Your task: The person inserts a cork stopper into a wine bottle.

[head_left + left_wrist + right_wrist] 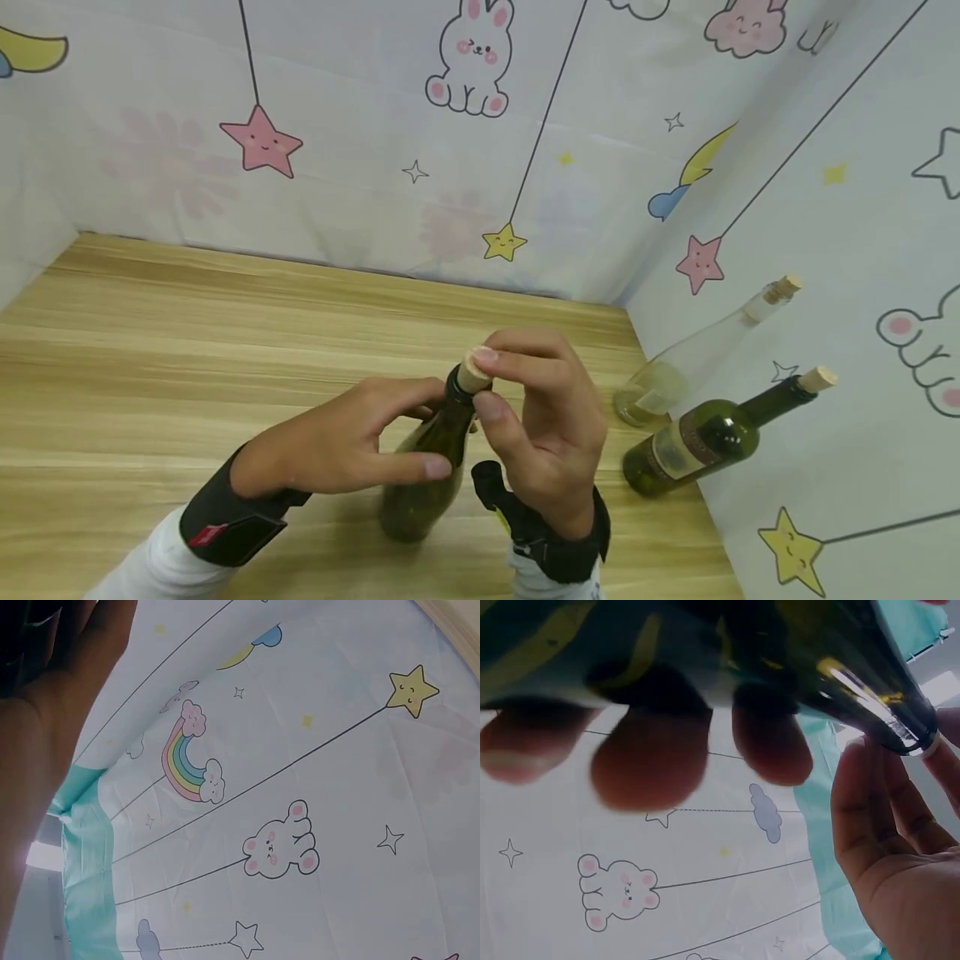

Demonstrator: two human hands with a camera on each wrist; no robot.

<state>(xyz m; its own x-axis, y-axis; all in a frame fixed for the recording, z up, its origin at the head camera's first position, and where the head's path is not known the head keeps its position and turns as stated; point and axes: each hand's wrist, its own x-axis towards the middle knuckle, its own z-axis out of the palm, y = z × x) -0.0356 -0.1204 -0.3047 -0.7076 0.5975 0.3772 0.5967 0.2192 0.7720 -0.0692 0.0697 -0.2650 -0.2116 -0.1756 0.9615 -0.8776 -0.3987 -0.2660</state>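
Observation:
A green glass bottle (420,508) stands in front of me, its neck leaning a little to the right. A pale cork (471,377) sits in its mouth, partly sticking out. My left hand (337,437) grips the bottle below the neck, thumb along the near side; its fingertips (652,761) show past the glass in the right wrist view. With thumb and index finger, my right hand (555,417) pinches the cork, the index fingertip at its top. Only a dark part of the left hand (45,735) appears in the left wrist view; the bottle is mostly hidden there.
To the right, by the side wall, stand a clear corked bottle (682,362) and a labelled dark green corked bottle (693,446). The wood-grain table (187,333) meets a patterned white cloth (352,100) at the back and right.

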